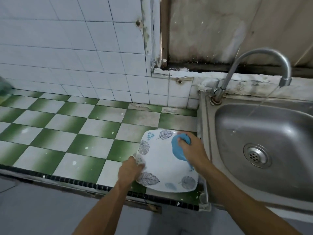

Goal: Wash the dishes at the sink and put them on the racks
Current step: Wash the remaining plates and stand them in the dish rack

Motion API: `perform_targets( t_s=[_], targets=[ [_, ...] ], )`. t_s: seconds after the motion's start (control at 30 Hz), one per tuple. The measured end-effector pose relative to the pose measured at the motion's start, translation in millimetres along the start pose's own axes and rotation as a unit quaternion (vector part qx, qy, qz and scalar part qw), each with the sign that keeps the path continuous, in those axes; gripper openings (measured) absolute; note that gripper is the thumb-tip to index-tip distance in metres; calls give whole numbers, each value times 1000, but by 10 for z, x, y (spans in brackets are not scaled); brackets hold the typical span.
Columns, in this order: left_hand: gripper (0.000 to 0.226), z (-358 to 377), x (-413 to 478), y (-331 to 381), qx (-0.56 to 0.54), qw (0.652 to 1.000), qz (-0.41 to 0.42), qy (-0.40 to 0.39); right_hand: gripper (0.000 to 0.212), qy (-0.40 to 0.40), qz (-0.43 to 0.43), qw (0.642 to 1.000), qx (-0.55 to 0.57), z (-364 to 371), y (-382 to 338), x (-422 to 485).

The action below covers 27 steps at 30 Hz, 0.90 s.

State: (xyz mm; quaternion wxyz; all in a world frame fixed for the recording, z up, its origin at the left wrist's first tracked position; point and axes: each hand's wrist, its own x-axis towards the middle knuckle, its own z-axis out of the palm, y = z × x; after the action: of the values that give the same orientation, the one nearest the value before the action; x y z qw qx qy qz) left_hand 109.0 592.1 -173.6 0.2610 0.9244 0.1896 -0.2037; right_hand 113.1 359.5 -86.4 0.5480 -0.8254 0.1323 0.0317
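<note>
The left hand (129, 168) gripped the square white leaf-patterned plate's (162, 160) edge; the right hand (189, 148) clutched a blue cloth (177, 148) against it.

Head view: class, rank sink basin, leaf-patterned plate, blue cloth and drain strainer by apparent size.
1. sink basin
2. leaf-patterned plate
3. blue cloth and drain strainer: too alike to rank; the right hand hides part of the cloth.
</note>
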Motion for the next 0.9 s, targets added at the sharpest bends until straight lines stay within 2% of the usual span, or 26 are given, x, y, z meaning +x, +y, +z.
perform_targets(
  t_s=[0.1,0.2,0.27,0.33,0.4,0.47,0.6,0.73,0.8,0.9],
  targets=[
    [36,-167,133,-58,-92,995,20,-18,19,29,24,999,5,96,16,-36],
    [35,-450,219,-82,-240,969,47,-22,17,66,39,997,19,150,-21,-125],
    [29,-693,226,-31,-289,955,65,-22,10,92,41,994,37,170,-77,-197],
    [26,-915,159,116,-285,953,105,-15,7,108,33,991,65,174,-164,-268],
    [28,-1129,0,330,-242,957,160,7,10,127,24,988,79,173,-246,-326],
    [18,-1282,-202,496,-175,959,217,47,13,149,19,985,86,168,-322,-400],
    [15,-1484,-504,744,-104,940,301,125,13,184,-17,978,96,73,-481,-504],
    [13,-1719,-731,1013,-201,919,306,147,18,219,-69,964,132,-165,-675,-593],
    [12,-1820,-835,1160,-275,910,286,120,20,238,-93,953,161,-342,-819,-637],
    [25,-1887,-1027,1446,-381,885,261,62,26,287,-119,928,205,-676,-1036,-637]
  ],
)
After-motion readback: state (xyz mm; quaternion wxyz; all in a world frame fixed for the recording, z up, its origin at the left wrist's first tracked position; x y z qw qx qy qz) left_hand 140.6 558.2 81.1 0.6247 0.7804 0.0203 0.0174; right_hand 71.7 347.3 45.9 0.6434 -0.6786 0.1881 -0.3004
